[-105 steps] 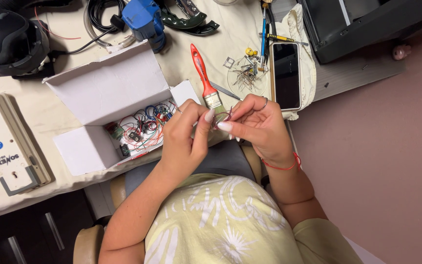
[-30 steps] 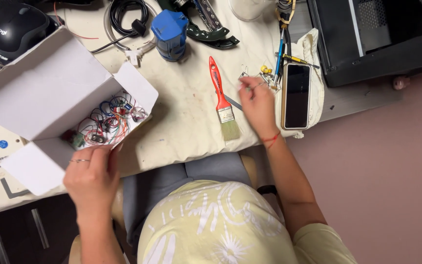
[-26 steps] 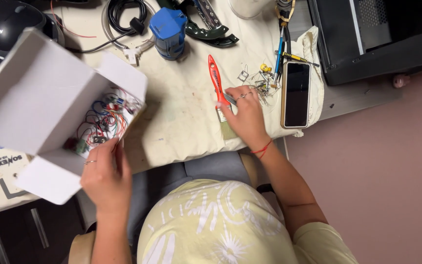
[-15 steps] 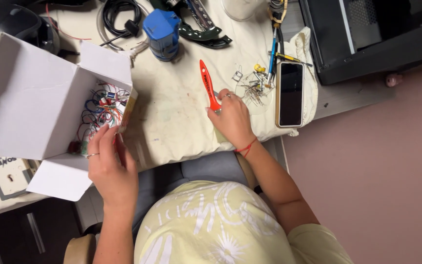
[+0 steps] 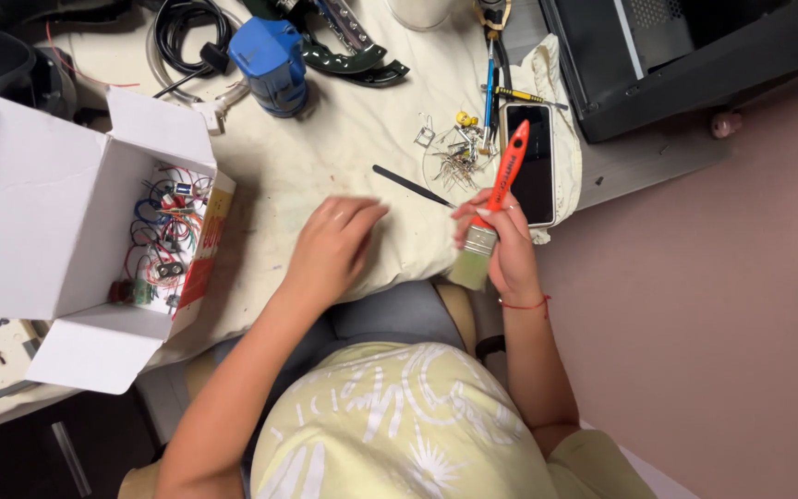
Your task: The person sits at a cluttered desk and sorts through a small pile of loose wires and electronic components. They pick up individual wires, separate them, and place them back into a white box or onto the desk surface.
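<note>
Right hand [image 5: 508,242]: fingers clenched around an orange-handled paintbrush [image 5: 494,212], held above the table's near edge, bristles pointing toward the person, handle tip over a black smartphone [image 5: 532,164].
Left hand [image 5: 329,248]: fingers released, palm down on the cream cloth [image 5: 325,148] covering the table, grasping nothing.
Black tweezers [image 5: 412,186]: on the cloth between the hands.
Open white cardboard box [image 5: 66,231]: far left, holding tangled coloured wires.
Blue cylindrical device [image 5: 272,65]: beyond the left hand.
</note>
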